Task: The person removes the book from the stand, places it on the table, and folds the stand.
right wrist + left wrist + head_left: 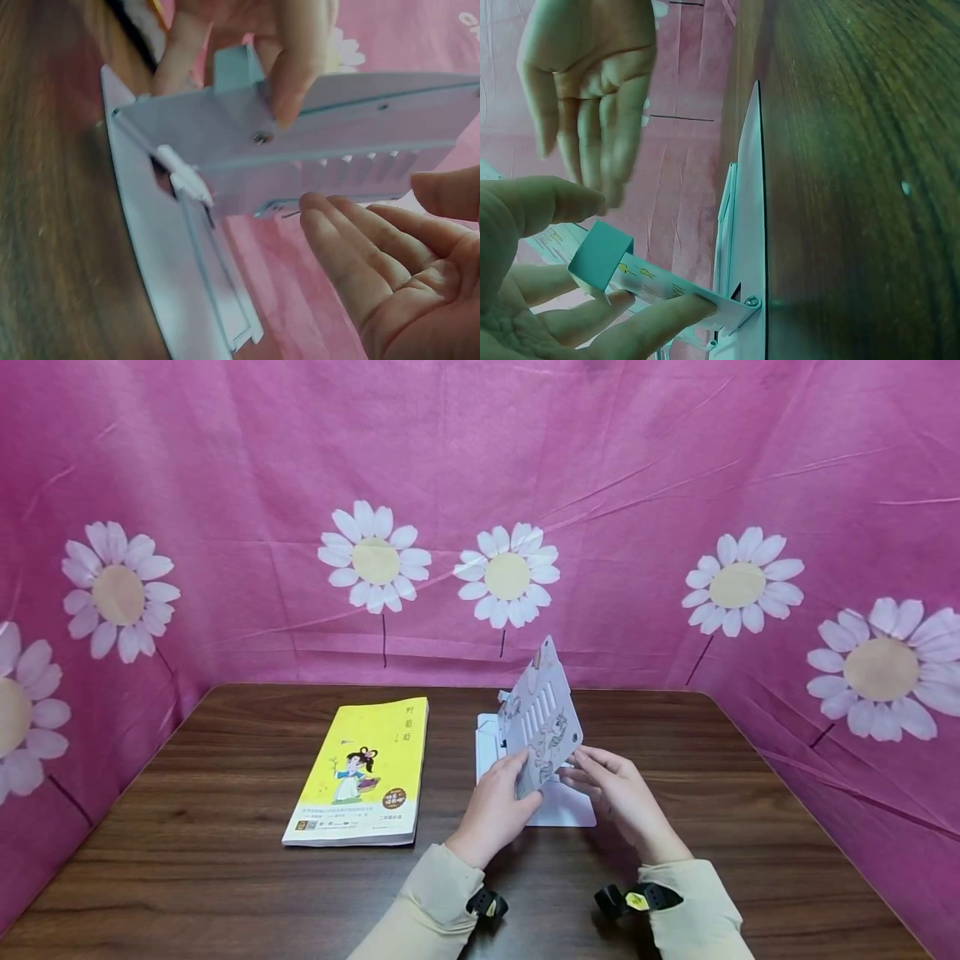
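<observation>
A white book stand (pixel 542 718) with printed line drawings and slots stands on the table, its panel tilted up from a flat base (pixel 564 806). My left hand (pixel 495 806) grips the panel's near edge, thumb on one side and fingers on the other, around a small square ledge (pixel 601 255). My right hand (pixel 618 793) is at the panel's right side, fingers extended; in the right wrist view its fingertips (pixel 311 206) are close to a thin wire piece on the panel's back, and I cannot tell whether they touch. A hinge screw (pixel 262 138) shows there.
A yellow paperback book (pixel 360 777) with a cartoon girl on its cover lies left of the stand. The brown wooden table (pixel 225 860) meets a pink cloth backdrop (pixel 615 485) with daisies behind. Each wrist wears a black strap (pixel 660 896).
</observation>
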Tool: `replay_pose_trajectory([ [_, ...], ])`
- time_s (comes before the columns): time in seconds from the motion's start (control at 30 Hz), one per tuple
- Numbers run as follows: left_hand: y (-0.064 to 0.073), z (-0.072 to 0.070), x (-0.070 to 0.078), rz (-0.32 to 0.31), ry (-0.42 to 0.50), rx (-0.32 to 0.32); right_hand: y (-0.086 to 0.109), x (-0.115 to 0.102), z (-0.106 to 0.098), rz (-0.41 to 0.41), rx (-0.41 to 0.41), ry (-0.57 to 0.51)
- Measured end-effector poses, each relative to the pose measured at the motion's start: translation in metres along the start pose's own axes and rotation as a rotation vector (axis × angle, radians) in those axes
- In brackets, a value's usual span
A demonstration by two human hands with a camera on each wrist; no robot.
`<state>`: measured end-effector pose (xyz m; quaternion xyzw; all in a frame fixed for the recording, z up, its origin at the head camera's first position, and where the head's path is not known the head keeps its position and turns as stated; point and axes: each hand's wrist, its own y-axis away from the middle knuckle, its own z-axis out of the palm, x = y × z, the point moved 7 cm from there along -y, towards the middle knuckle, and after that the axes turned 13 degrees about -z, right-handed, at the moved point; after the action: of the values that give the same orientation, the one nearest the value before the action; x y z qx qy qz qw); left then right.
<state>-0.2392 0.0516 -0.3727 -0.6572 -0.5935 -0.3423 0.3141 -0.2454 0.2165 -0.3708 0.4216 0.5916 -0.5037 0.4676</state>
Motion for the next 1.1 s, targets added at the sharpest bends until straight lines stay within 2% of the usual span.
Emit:
replay_pose_trajectory([
  [0.17, 0.0, 0.002, 0.0, 0.008, -0.003, -0.016, 0.001, -0.012, 0.0, -0.05, 0.043, -0.212],
  [0.3, 0.0, 0.003, 0.0, -0.001, -0.014, -0.035, 0.0, -0.019, 0.0, -0.09, 0.062, -0.283],
  [0.53, 0.001, 0.004, 0.002, 0.011, -0.056, -0.041, 0.001, -0.026, -0.007, -0.161, 0.095, -0.253],
  [0.73, 0.001, 0.005, 0.002, 0.02, -0.065, -0.045, 0.002, -0.029, -0.011, -0.182, 0.095, -0.258],
  [0.9, 0.002, 0.005, 0.003, 0.038, -0.088, -0.048, 0.002, -0.029, -0.016, -0.17, 0.147, -0.258],
  [1.1, 0.003, 0.009, 0.003, 0.043, -0.129, -0.074, 0.002, -0.024, -0.029, -0.105, 0.235, -0.245],
])
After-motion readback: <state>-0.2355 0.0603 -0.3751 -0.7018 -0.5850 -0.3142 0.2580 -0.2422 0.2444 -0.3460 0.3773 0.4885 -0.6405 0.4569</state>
